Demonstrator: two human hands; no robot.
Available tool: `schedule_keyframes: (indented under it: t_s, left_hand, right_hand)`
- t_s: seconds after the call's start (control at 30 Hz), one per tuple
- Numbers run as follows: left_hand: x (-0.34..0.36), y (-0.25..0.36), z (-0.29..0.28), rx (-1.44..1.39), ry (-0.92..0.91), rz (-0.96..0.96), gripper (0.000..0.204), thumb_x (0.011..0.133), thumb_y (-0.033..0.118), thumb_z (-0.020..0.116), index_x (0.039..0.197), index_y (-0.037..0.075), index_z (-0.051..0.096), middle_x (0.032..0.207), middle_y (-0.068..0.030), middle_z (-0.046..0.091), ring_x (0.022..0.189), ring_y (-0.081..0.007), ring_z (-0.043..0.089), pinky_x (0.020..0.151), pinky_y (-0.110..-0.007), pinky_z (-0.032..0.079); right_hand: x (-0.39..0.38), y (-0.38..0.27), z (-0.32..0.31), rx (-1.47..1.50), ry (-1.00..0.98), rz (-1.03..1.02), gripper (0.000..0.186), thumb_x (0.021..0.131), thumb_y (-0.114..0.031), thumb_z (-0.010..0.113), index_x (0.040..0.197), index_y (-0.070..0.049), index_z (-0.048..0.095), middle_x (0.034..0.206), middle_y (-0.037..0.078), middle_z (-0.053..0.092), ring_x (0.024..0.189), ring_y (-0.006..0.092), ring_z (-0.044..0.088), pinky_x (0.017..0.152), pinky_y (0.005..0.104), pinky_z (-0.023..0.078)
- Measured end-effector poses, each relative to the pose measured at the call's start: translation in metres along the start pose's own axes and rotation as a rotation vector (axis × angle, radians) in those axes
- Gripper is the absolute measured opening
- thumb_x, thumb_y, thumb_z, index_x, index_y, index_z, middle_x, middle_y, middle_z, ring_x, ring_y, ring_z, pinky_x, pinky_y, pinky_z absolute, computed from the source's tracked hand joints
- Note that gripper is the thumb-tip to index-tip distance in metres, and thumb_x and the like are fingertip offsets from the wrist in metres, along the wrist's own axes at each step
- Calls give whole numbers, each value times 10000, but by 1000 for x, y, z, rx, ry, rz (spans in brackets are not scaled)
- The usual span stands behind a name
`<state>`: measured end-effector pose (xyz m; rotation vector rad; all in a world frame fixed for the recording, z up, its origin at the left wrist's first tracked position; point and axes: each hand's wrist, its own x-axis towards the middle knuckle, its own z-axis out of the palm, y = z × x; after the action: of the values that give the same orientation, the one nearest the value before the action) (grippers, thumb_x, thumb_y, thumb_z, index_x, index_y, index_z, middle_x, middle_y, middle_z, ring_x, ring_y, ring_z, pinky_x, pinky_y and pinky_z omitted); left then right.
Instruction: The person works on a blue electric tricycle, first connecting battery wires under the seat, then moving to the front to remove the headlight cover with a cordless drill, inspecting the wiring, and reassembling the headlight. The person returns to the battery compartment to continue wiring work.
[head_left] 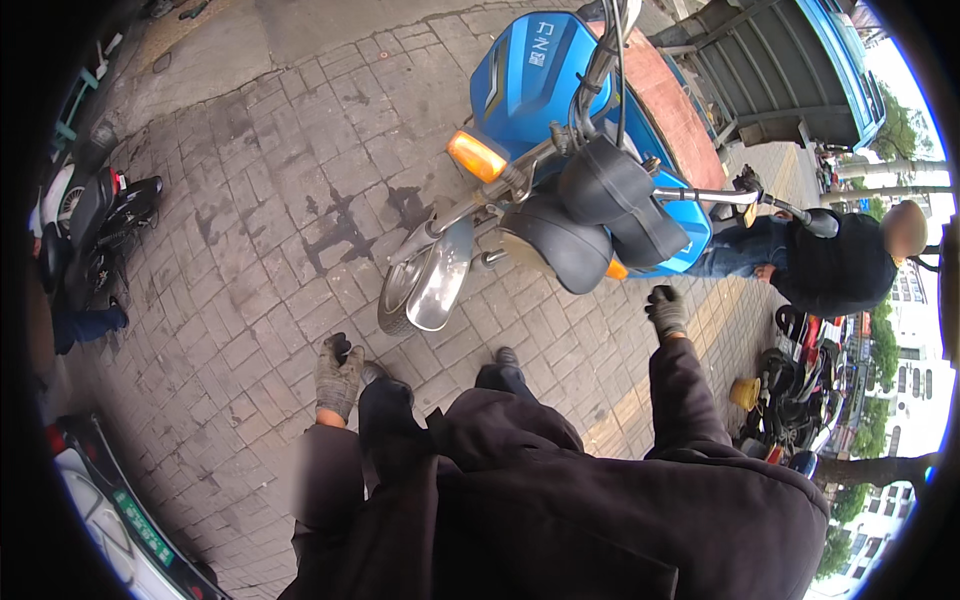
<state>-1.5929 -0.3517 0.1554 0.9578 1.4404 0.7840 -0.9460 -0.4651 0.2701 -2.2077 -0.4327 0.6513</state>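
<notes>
A blue motorbike (535, 75) stands on the brick pavement (260, 230) in front of the person, and both hands are near its front end, well apart from each other. The left hand (338, 378), in a grey glove with dark fingertips, hangs low to the left of the motorbike's front wheel (392, 305), its fingers bent and pointing away from the body. The right hand (667, 312), gloved alike, reaches forward on a stretched arm to just below the motorbike's right side, fingers curled in; whether it touches the motorbike is hard to tell. Neither palm shows, so I cannot tell how far either hand is closed or whether something small sits inside. The left sleeve (335, 470) smears into blur along its outer edge. The motorbike's handlebar (597, 75) is cut off at the top, and its front hides part of the load bed (675, 105). Beyond the motorbike, on its right, another person (835, 255) stands, legs partly hidden behind it. A car (110, 515), well left of the motorbike, fades into the dark rim.
</notes>
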Motion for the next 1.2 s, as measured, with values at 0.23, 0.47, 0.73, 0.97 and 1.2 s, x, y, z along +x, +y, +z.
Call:
schedule_keyframes:
  t_s: [0.23, 0.47, 0.73, 0.97, 1.2]
  left_hand:
    - [96, 121, -68, 32, -167, 70, 379, 918, 35, 632, 1274, 22, 500, 1073, -56, 574, 961, -119, 541, 863, -247, 475]
    - [188, 134, -142, 73, -280, -90, 382, 923, 19, 629, 1285, 22, 508, 1096, -43, 580, 974, -108, 542, 888, -244, 473]
    - [322, 160, -157, 217, -366, -206, 324, 939, 84, 617, 1247, 12, 546, 1108, -47, 605, 955, -125, 558, 868, -260, 456]
    - [430, 199, -64, 245, -794, -215, 297, 922, 66, 631, 1205, 9, 562, 1049, -45, 632, 952, -124, 583, 885, -268, 473]
    - [489, 238, -25, 295, -1025, -356, 296, 910, 36, 628, 1196, 5, 558, 1056, -49, 630, 939, -111, 588, 851, -259, 492]
  right_hand:
    - [-173, 32, 157, -559, -588, 102, 214, 825, -183, 665, 972, -29, 674, 906, 153, 714, 831, 257, 688, 759, 360, 532]
    - [-202, -92, 346, -392, -646, -20, 230, 846, -176, 626, 1014, -24, 666, 954, 181, 705, 904, 316, 681, 789, 390, 532]
    - [-203, -215, 401, -74, -572, 209, 223, 927, -99, 606, 1117, 18, 622, 951, 120, 695, 873, 175, 655, 807, 322, 533]
    - [-223, -229, 409, -102, -202, 502, 230, 920, -143, 601, 1100, 0, 616, 927, 114, 699, 847, 184, 652, 778, 324, 527]
    - [-250, -278, 479, -42, -120, 598, 246, 926, -154, 621, 1126, -13, 611, 957, 105, 681, 860, 153, 634, 776, 305, 520]
